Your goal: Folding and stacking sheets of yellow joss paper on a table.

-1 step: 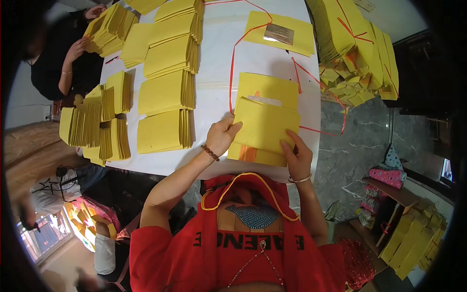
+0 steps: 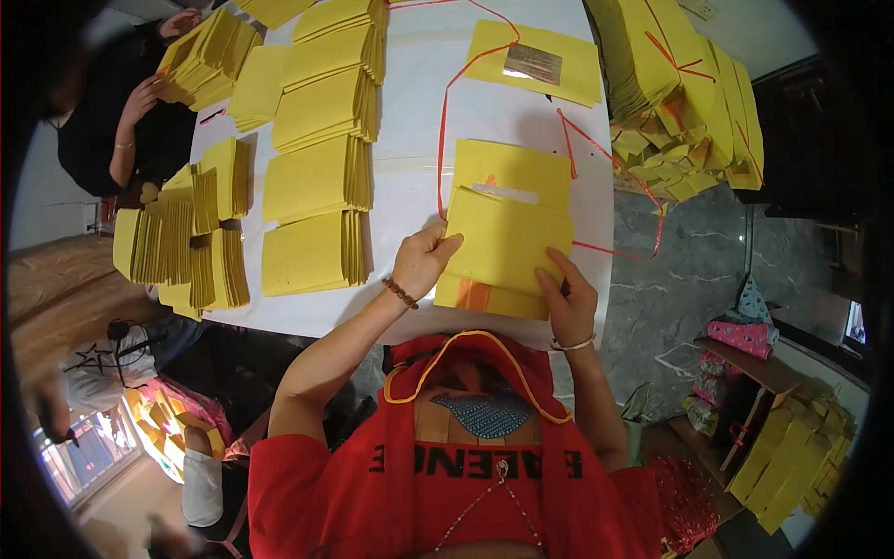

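Observation:
In front of me on the white table (image 2: 410, 121) lies a partly folded yellow paper sheet (image 2: 512, 228). A strip of silver foil peeks out at its upper fold, and an orange patch shows at its lower edge. My left hand (image 2: 426, 261) is closed on its left edge, thumb on top. At the lower right edge my right hand (image 2: 571, 298) pinches the paper, with fingers along the side. Beyond it rests another yellow sheet (image 2: 484, 42) with a silver foil square (image 2: 533, 64). Red string (image 2: 443, 121) runs along the table beside both sheets.
Stacks of folded yellow paper (image 2: 312, 252) line the table's left half. Smaller folded bundles (image 2: 158, 242) stand near the left edge. A person in black (image 2: 102, 130) handles a yellow bundle at the far left. Tied yellow paper (image 2: 670, 56) is heaped beyond the right edge.

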The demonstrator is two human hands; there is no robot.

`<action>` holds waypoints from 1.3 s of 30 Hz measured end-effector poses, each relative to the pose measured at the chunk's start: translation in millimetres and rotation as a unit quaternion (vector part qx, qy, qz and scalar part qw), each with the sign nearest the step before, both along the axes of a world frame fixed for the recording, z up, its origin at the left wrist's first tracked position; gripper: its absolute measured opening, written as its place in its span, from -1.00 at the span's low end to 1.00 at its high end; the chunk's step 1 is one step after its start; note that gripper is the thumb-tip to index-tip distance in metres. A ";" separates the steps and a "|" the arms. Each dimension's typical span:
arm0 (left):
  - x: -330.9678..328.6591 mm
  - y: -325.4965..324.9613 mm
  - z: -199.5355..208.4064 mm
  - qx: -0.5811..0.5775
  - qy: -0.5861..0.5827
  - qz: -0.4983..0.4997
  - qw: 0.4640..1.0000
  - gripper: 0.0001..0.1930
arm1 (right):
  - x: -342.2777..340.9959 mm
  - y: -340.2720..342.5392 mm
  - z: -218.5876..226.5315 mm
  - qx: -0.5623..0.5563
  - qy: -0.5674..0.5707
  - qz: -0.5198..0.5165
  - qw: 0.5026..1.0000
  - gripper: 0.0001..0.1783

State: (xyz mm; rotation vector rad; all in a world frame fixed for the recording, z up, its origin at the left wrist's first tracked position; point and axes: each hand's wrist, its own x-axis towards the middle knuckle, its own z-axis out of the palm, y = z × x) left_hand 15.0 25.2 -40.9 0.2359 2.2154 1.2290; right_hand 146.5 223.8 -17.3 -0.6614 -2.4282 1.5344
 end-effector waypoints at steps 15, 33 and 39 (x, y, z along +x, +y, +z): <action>6.0 5.0 0.7 0.088 -0.047 0.111 0.989 -0.70 | -8.4 -4.6 -4.9 -0.031 -0.042 -0.056 0.997 -0.65; 7.6 12.3 -4.4 0.066 -0.015 0.116 0.991 -0.81 | -12.1 -7.4 -21.4 0.007 0.015 -0.075 0.997 -0.68; 6.3 13.8 -4.9 0.027 -0.014 0.124 0.992 -0.79 | -20.7 -10.0 -8.0 -0.009 -0.029 -0.070 0.997 -0.65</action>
